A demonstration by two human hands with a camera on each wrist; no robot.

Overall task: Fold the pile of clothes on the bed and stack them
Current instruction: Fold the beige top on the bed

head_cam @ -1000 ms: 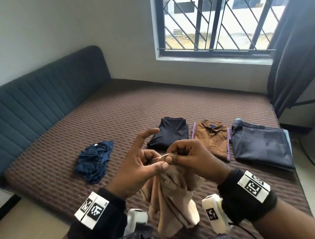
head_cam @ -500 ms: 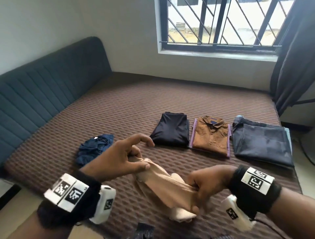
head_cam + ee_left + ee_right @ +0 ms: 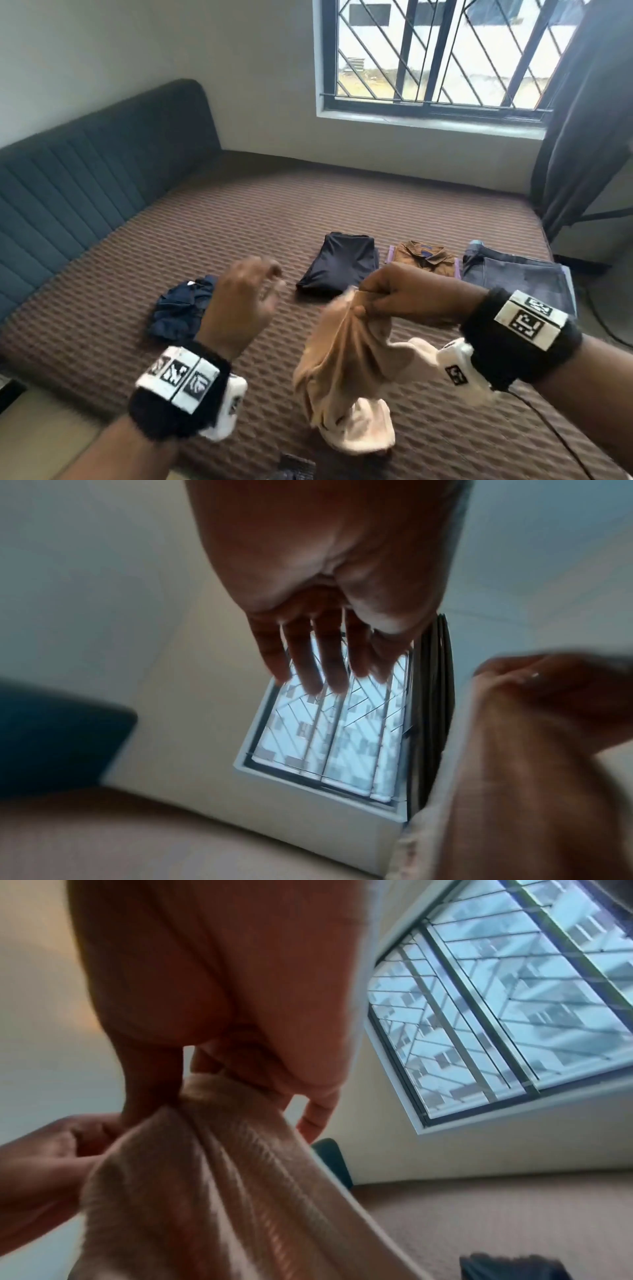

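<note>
Beige garment point(image 3: 346, 356) hanging bunched above the bed point(image 3: 239, 219) | right hand point(image 3: 407, 294) pinching its top edge | left hand point(image 3: 239, 301) spread, holding nothing | you are needing a second corner: take it before shaking flat.

left wrist: black fuzzy wristband point(image 3: 178, 394), white tag blocks with black square markers, white camera pod point(image 3: 227, 407) | right wrist: same black band point(image 3: 520, 339), white pod point(image 3: 462, 371), thin black cable point(image 3: 555, 435)
</note>
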